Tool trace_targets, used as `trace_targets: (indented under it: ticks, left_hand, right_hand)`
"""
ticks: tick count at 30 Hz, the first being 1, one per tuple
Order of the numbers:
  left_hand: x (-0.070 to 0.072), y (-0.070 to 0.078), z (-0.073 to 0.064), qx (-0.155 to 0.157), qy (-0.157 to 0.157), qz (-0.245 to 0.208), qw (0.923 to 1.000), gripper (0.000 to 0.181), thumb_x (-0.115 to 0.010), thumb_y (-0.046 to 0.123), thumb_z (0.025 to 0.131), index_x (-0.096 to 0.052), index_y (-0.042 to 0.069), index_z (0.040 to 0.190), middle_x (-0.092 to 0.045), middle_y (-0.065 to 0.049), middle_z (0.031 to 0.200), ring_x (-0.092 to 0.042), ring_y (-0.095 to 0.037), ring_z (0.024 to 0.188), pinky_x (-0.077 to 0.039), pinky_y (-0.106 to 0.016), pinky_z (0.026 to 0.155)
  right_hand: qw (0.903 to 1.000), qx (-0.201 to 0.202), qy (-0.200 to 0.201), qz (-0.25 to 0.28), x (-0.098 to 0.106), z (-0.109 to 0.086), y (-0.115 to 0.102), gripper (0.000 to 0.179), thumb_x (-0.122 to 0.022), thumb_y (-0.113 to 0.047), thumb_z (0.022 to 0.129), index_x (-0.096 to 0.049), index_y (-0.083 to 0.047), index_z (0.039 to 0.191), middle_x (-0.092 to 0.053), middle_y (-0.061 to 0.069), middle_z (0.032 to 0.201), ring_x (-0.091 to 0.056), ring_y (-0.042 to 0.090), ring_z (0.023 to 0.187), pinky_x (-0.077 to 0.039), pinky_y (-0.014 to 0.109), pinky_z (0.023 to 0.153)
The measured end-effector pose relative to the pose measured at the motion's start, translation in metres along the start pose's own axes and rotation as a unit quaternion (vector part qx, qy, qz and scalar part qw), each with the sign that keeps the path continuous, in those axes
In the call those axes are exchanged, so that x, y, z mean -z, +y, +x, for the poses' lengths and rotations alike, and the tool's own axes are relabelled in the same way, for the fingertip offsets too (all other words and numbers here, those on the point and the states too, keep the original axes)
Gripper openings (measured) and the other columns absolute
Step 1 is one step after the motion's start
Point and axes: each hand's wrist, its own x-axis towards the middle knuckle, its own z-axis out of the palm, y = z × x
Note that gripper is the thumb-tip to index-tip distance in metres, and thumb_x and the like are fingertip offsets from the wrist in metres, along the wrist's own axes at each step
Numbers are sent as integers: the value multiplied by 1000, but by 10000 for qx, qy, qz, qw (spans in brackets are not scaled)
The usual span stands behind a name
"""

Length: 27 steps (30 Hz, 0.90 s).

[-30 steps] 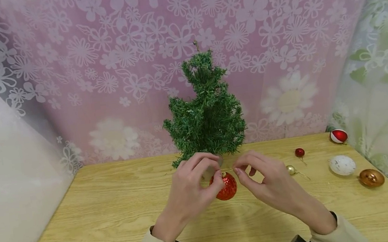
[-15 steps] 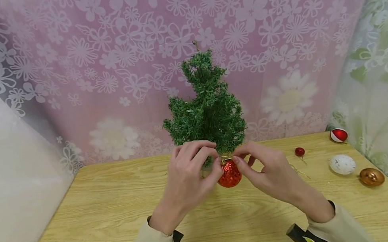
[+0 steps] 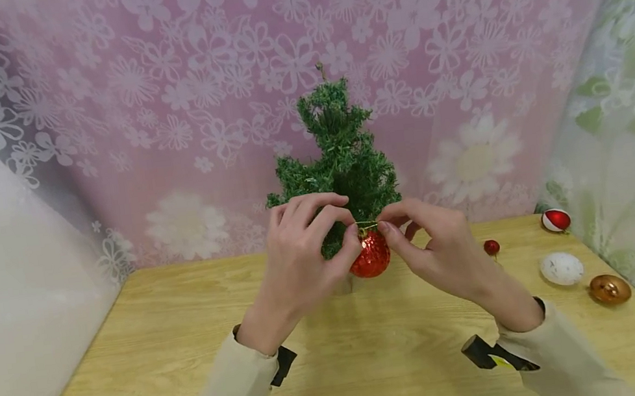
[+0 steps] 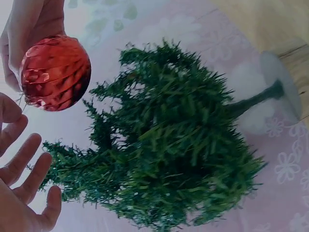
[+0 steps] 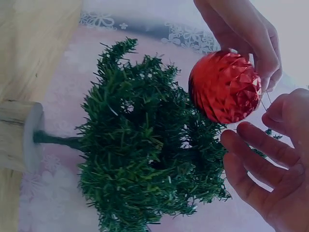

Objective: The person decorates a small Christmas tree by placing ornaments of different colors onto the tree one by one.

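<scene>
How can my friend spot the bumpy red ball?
Find the green tree on the wooden table. In front of it, the left hand and right hand pinch a gold string, with the bumpy red ball just below. It's held up, while the small red ball and the red-and-white ball lie on the table.

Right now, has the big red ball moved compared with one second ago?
Yes: in the head view, the red ball has moved up toward the tree, from below its branches to level with the lowest.
</scene>
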Motion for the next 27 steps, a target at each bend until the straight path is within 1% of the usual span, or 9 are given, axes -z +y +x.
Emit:
trace_targets:
  ticks: [3,7,11,15,17,21,24,27]
  left_hand:
    - [1,-1,9,-28,89,64,9999,8,-66,17,95,-72,15,89,-74,-3,114,-65,-22,109,-46,-44,89]
    - [2,-2,16,-19,167,109,9998,10,-65,17,95,-72,14,90,-73,-4,114,-65,-23,109,-46,-44,89]
    - [2,-3,20,35,251,107,9996,10,-64,17,95,-72,14,90,-73,-5,114,-66,-22,108,-47,-43,86]
    - [1,-6,24,79,370,45,9993,9,-65,16,94,-72,12,90,-73,-7,113,-66,-24,102,-46,-41,80]
    - [1,-8,26,132,423,1,9990,8,-65,15,94,-72,12,90,-72,-7,112,-65,-26,101,-46,-41,79]
    - [1,-11,32,324,434,-93,9985,8,-66,16,95,-71,11,93,-72,-7,114,-64,-27,101,-45,-43,78]
    - [1,-13,36,553,366,-163,9977,9,-66,18,96,-72,12,94,-71,-6,116,-64,-26,102,-45,-44,77]
    - [0,-15,39,814,259,-215,9961,10,-66,20,96,-73,13,94,-71,-5,117,-64,-26,103,-47,-45,80]
  right_hand:
    - [10000,8,0,2,1,7,3,11,-67,-2,95,-70,-1,106,-75,7,91,-69,14,75,-54,16,66]
    - [10000,-32,-35,66,2,16,6,14,-68,4,92,-68,1,106,-74,8,90,-68,14,74,-53,14,67]
    - [9998,-86,-54,151,3,23,9,21,-68,11,87,-66,3,107,-73,9,90,-67,13,71,-52,13,67]
    - [9999,-87,-51,83,3,31,11,18,-66,10,88,-66,4,105,-73,10,88,-66,12,69,-52,13,66]
    - [9999,-104,-33,20,3,36,12,15,-65,8,90,-66,3,104,-74,10,86,-66,13,68,-51,12,66]
    - [9997,-201,-22,-113,2,42,15,14,-65,4,92,-67,2,105,-74,8,85,-66,13,66,-49,10,65]
    - [9995,-279,8,-156,1,47,17,13,-64,3,93,-67,1,106,-75,8,85,-66,14,66,-50,10,64]
    - [9991,-379,45,-171,0,52,19,11,-65,1,94,-68,1,104,-75,8,84,-66,14,66,-49,11,63]
